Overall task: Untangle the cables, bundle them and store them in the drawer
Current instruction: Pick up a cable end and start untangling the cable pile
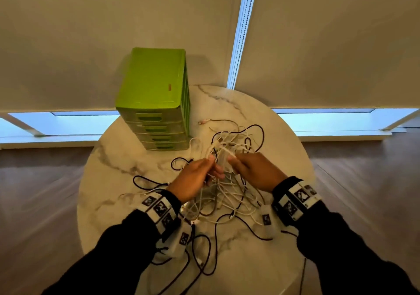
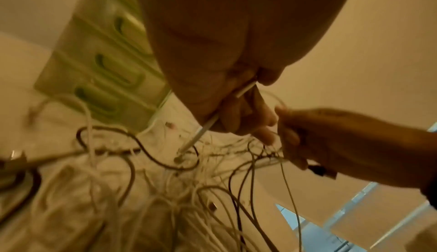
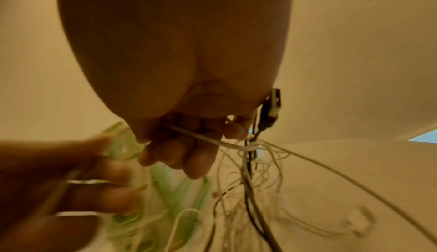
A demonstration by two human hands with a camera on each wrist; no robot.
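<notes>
A tangle of white and dark cables point(image 1: 229, 181) lies in the middle of the round marble table point(image 1: 272, 135). Both hands hover over it, close together. My left hand point(image 1: 200, 174) pinches a white cable point(image 2: 208, 123) that runs down into the tangle. My right hand point(image 1: 252, 169) curls its fingers point(image 3: 187, 158) round a white cable point(image 3: 227, 143) and holds a black connector point(image 3: 272, 106) at its far side. The green drawer unit point(image 1: 154, 103) stands at the back left of the table with its drawers pushed in.
A loose pinkish cable end point(image 1: 204, 121) lies to the right of the drawer unit. Dark cable loops point(image 1: 204, 249) trail toward the table's near edge. Roller blinds point(image 1: 318, 44) hang behind, and wooden floor surrounds the table.
</notes>
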